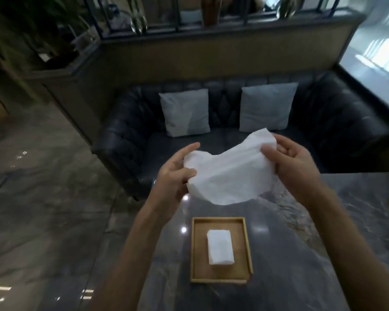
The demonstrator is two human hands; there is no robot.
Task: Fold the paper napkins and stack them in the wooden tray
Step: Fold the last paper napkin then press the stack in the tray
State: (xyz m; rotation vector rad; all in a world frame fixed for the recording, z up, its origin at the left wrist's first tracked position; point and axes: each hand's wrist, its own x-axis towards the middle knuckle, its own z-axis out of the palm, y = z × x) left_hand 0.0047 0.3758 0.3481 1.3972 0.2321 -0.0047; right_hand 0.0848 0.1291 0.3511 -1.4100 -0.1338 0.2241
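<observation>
White paper napkin point(229, 169) hangs unfolded in the air above the wooden tray point(197, 254), the left hand point(175, 176) and right hand point(294, 162) each pinching an edge, so the fold is only starting; the next move likely needs its edges brought together squarely. One folded napkin point(219, 246) already lies in the tray on the glossy grey marble tabletop point(323, 254), beyond which stands a dark tufted sofa point(346, 122) with two pale cushions point(184, 112).
</observation>
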